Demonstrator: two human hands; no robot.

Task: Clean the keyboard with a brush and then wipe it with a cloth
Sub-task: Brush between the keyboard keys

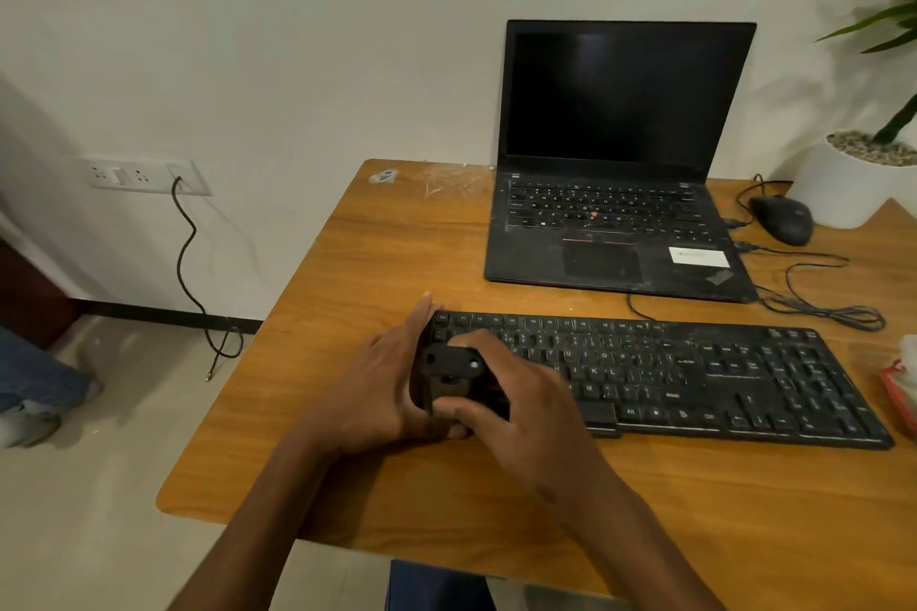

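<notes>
Where hands [461,392] overlap, keyboard's [694,377] left end hidden.

Pretty dim, flat indoor light with a slightly greenish cast. The laptop [615,164] is the sharpest thing here, its dark screen showing only a faint sheen. In front of it the hands look smeared by motion. Soft shadows fall behind it on the wall. Far to either side, everything bends and goes mushy.

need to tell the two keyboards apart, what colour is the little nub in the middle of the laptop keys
Red; the nub on the laptop shows best in the head view.
</notes>
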